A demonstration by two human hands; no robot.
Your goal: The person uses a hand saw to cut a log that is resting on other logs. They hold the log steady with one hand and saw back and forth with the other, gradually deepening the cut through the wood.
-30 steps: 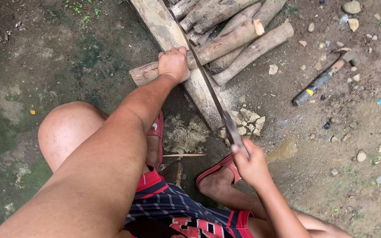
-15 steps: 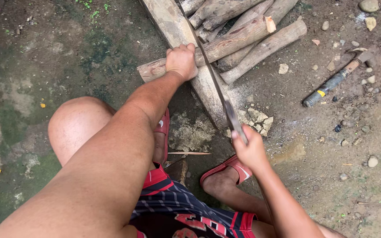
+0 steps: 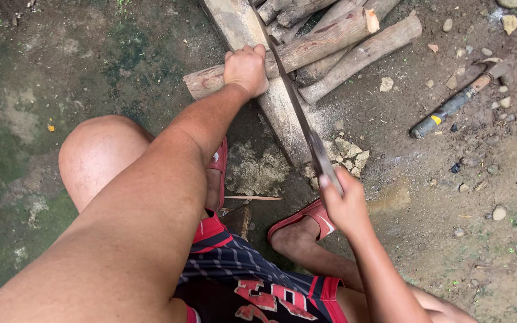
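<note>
Across the plank (image 3: 282, 113): left hand (image 3: 245, 69) clenched on stiff, heavy log (image 3: 312, 45), right hand (image 3: 345, 203) gripping rigid machete (image 3: 297, 110) by handle, clear of edge.

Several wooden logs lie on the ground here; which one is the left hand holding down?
The log lying crosswise over the pale plank, under the left hand. Its far end shows a fresh pale cut; the others lie untouched behind.
</note>
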